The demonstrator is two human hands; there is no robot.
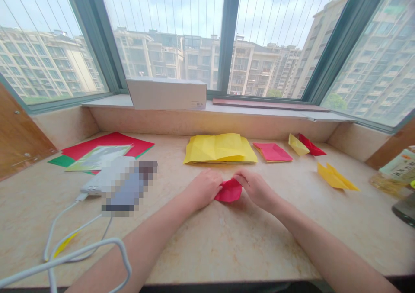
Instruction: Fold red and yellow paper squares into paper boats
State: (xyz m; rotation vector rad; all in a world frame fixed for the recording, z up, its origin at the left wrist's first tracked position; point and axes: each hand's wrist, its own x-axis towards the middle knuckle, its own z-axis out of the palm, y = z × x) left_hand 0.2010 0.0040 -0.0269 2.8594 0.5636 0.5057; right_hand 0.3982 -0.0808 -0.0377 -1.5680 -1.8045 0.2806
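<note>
A small folded piece of red paper (229, 191) lies on the marble counter (227, 245) between my two hands. My left hand (203, 188) pinches its left edge with curled fingers. From the other side, my right hand (256, 188) grips the paper's right edge, fingers closed on it. Both forearms reach in from the bottom of the view.
Behind my hands lie yellow sheets (220, 148) and a folded red piece (272, 152). Folded yellow (335, 177), yellow (297, 145) and red (311, 145) pieces sit right. Red and green sheets (106, 148), a white device with cables (97, 181) lie left. A white box (167, 94) stands on the sill; bottles (397, 172) far right.
</note>
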